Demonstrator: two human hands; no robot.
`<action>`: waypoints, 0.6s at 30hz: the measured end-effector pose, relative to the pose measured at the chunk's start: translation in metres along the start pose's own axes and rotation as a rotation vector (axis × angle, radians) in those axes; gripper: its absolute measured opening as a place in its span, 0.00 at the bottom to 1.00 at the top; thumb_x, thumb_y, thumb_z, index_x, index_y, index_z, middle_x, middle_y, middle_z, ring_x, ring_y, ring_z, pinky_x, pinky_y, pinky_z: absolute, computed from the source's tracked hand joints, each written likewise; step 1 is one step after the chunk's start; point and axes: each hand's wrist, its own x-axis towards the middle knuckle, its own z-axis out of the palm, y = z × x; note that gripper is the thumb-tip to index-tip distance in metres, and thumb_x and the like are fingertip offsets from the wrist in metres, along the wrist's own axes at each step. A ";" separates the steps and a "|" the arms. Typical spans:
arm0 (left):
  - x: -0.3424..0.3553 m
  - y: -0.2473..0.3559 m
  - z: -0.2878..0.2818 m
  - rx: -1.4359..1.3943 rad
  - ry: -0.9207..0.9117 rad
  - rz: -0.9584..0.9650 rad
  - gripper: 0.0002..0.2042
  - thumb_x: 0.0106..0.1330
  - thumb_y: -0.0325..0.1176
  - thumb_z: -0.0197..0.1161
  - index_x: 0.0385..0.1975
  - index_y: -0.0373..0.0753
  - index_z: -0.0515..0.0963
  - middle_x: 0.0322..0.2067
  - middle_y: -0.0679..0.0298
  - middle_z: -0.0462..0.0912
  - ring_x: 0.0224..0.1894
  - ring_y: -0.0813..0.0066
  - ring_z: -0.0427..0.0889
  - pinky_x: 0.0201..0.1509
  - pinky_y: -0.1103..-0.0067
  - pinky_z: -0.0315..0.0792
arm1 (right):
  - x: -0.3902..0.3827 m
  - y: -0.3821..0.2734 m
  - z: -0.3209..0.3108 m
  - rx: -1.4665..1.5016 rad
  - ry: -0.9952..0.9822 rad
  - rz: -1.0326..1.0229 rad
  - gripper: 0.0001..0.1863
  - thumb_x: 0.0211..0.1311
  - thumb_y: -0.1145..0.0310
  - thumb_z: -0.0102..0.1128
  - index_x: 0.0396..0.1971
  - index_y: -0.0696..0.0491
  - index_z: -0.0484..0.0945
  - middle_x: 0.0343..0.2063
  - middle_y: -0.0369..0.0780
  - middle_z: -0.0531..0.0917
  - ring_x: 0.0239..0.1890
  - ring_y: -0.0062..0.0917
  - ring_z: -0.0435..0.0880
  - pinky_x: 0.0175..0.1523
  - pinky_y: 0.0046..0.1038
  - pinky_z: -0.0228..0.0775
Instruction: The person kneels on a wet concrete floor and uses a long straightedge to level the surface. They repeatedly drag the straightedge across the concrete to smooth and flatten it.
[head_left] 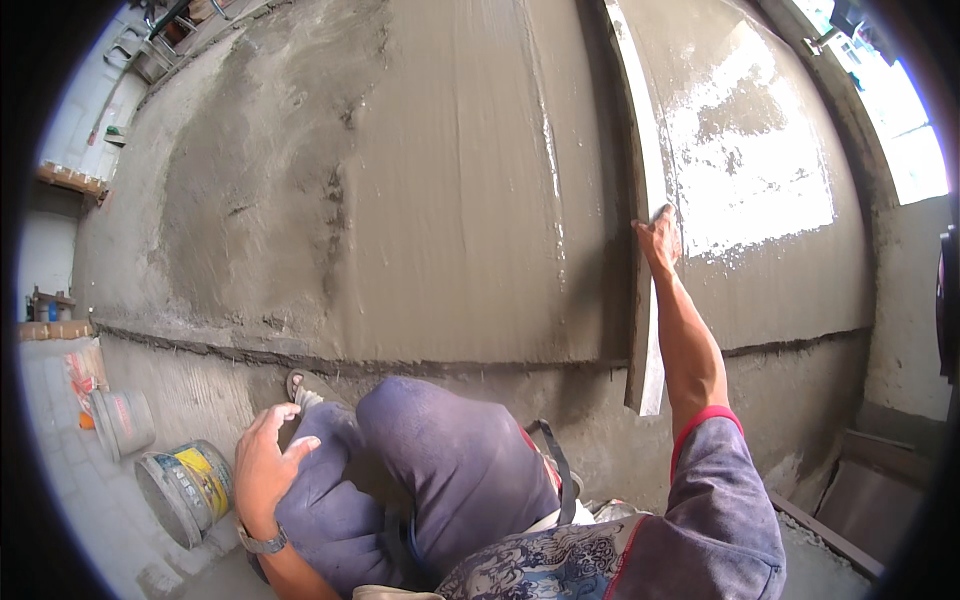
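My right hand [660, 240] is closed round a long, pale straightedge [641, 110]. The straightedge lies across wet grey mortar [460, 220], running away from me, and its near end sticks out past the mortar's front edge. Over by my bent left leg is my left hand [268, 458], a watch on its wrist. Its thumb and fingers are apart and nothing is in them. Left of the straightedge the mortar looks smooth, with a few wet streaks. Bright glare covers much of the surface to its right.
Two buckets, a labelled one [190, 490] and a grey one [122, 422], stand at my left. A rough ledge [250, 350] runs along the mortar's near side. A rougher patch [240, 190] lies farther left. Along the right rise a wall [905, 310] and a bright opening.
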 end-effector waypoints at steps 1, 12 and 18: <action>0.002 0.000 0.002 0.007 -0.008 0.008 0.22 0.53 0.34 0.74 0.47 0.34 0.77 0.45 0.50 0.83 0.50 0.49 0.80 0.53 0.65 0.73 | 0.005 0.011 0.005 0.020 0.056 -0.057 0.44 0.54 0.53 0.71 0.64 0.60 0.61 0.54 0.53 0.78 0.59 0.44 0.76 0.61 0.42 0.68; 0.002 0.001 0.004 0.027 -0.006 0.037 0.23 0.52 0.35 0.75 0.47 0.35 0.77 0.44 0.50 0.83 0.47 0.49 0.81 0.51 0.65 0.73 | 0.000 0.011 0.016 0.039 0.142 -0.190 0.35 0.54 0.63 0.66 0.58 0.62 0.64 0.51 0.55 0.78 0.54 0.50 0.78 0.58 0.45 0.71; -0.001 0.013 -0.004 0.019 0.003 0.049 0.22 0.52 0.36 0.75 0.46 0.35 0.78 0.44 0.51 0.83 0.47 0.48 0.81 0.51 0.64 0.73 | -0.007 0.020 0.033 0.012 0.179 -0.253 0.35 0.55 0.62 0.67 0.59 0.61 0.63 0.53 0.54 0.77 0.56 0.49 0.78 0.59 0.44 0.71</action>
